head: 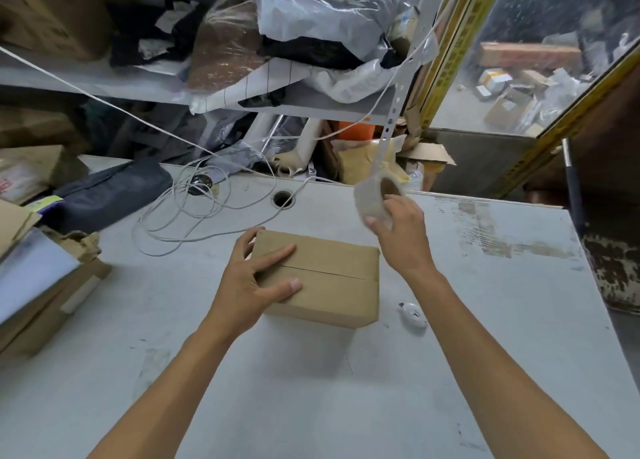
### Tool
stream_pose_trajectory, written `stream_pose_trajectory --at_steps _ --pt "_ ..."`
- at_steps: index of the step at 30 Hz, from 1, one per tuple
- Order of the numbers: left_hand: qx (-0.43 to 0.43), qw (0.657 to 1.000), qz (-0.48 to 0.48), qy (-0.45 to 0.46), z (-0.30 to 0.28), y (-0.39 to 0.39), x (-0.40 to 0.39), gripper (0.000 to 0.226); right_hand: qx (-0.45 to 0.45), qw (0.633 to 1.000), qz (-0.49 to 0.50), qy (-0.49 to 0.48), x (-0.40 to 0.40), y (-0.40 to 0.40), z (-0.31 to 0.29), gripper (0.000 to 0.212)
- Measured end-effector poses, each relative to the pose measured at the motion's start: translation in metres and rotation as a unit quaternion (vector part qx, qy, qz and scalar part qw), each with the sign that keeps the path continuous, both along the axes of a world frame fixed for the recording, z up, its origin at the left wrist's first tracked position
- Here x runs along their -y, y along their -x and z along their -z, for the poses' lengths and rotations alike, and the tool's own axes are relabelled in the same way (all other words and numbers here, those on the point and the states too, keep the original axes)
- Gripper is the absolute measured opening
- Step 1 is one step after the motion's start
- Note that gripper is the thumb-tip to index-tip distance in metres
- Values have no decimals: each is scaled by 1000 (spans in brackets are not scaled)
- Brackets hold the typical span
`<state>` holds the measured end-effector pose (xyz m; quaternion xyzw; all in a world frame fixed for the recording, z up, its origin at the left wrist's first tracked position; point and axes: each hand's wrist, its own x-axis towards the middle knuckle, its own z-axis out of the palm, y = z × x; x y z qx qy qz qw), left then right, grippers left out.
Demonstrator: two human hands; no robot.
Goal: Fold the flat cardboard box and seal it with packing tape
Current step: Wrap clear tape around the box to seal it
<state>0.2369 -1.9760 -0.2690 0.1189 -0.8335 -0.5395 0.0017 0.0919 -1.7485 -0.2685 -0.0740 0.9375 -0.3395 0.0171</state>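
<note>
A brown cardboard box (pixel 332 282) stands folded into shape in the middle of the grey table (pixel 311 372), its two top flaps closed with a seam running across. My left hand (pixel 256 282) lies on the box's left end, fingers spread over the top and thumb behind the far corner. My right hand (pixel 398 230) is raised above the box's far right corner and grips a roll of clear packing tape (pixel 375 199) by its rim. No tape is visible on the seam.
A small white object (pixel 412 315) lies on the table right of the box. Loose white cord (pixel 187 212) coils at the far left by a cable hole (pixel 283 199). Stacked cardboard and papers (pixel 41 278) crowd the left edge. Cluttered shelves stand behind.
</note>
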Motion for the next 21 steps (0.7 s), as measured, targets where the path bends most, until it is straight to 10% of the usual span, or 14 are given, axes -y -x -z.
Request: stream_pose_trajectory --at_steps 9,21 --pt "-16 999 3 -34 2 -50 -29 54 -177 980 -82 40 38 -116 -17 37" --pt "-142 985 -75 69 -20 -12 -21 51 -177 979 -95 33 43 -118 -9 45"
